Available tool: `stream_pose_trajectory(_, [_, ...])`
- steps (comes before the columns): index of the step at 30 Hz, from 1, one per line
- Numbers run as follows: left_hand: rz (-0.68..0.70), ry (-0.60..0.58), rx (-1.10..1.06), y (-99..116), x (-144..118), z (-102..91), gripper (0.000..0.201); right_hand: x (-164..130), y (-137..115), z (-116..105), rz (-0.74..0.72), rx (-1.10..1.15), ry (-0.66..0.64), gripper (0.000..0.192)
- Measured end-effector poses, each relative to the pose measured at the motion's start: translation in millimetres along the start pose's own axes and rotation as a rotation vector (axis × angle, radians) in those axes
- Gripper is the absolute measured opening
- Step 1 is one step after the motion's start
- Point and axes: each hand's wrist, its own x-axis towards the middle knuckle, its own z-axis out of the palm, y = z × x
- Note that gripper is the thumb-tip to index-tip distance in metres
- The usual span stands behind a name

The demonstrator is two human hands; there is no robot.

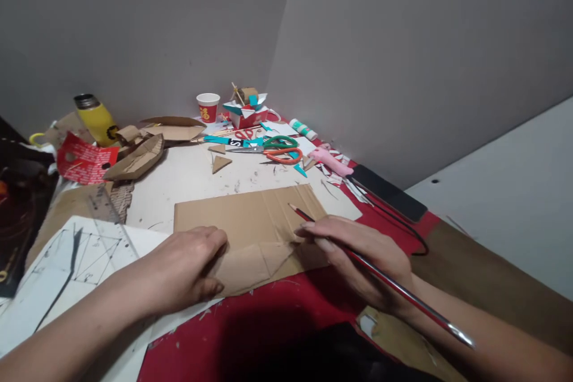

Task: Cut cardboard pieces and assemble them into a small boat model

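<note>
A rectangular brown cardboard sheet (237,215) with creases near its right end lies in front of me. Along its near side is a narrower, bent cardboard strip (244,268); whether the two are joined I cannot tell. My left hand (192,262) is closed over the left end of the cardboard, fingers curled on top and thumb at the near edge. In my right hand (362,253) is a dark red pencil (394,283), gripped near its sharpened end. Its tip points up and left over the sheet, and some right fingers touch the cardboard.
Behind the sheet lie orange-handled scissors (286,156), green-handled scissors (280,142) and a cardboard triangle (220,163). A paper cup (208,108) and yellow bottle (95,120) stand farther back. A pink glue gun (331,160) and black phone (387,192) are right; marked paper (89,262) is left.
</note>
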Motion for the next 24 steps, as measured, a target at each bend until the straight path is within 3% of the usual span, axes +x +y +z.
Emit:
stream_pose_trajectory(5, [-0.011, -0.096, -0.283, -5.3, -3.9, -13.9, 0.015, 8.9, 15.2, -8.9, 0.049, -0.087, 0.041, 0.030])
stream_pose_trajectory(7, [-0.019, -0.061, -0.473, -18.3, -6.7, -26.1, 0.016, 13.8, 23.7, -10.6, 0.066, -0.106, 0.043, 0.027])
stream_pose_trajectory(9, [-0.070, 0.118, -0.642, -35.1, -9.1, -39.7, 0.018, 19.3, 34.6, -10.8, 0.089, -0.121, 0.021, 0.024])
stream_pose_trajectory(12, [-0.210, 0.505, -0.722, -58.9, -11.2, -53.2, 0.027, 29.3, 54.6, -8.1, 0.138, -0.123, -0.085, 0.029])
stream_pose_trajectory(16, [-0.342, 0.824, -0.733, -76.9, -12.4, -48.4, 0.030, 47.9, 79.6, 2.3, 0.214, -0.151, -0.293, 0.040])
stream_pose_trajectory(20, [-0.450, 0.908, -0.463, -81.6, -16.6, -31.4, 0.020, 65.2, 91.2, 15.7, 0.277, -0.182, -0.503, 0.047])
stream_pose_trajectory(24, [-0.528, 0.965, -0.206, -74.1, -26.4, -18.9, 0.028, 71.5, 93.4, 23.3, 0.266, -0.201, -0.570, 0.044])
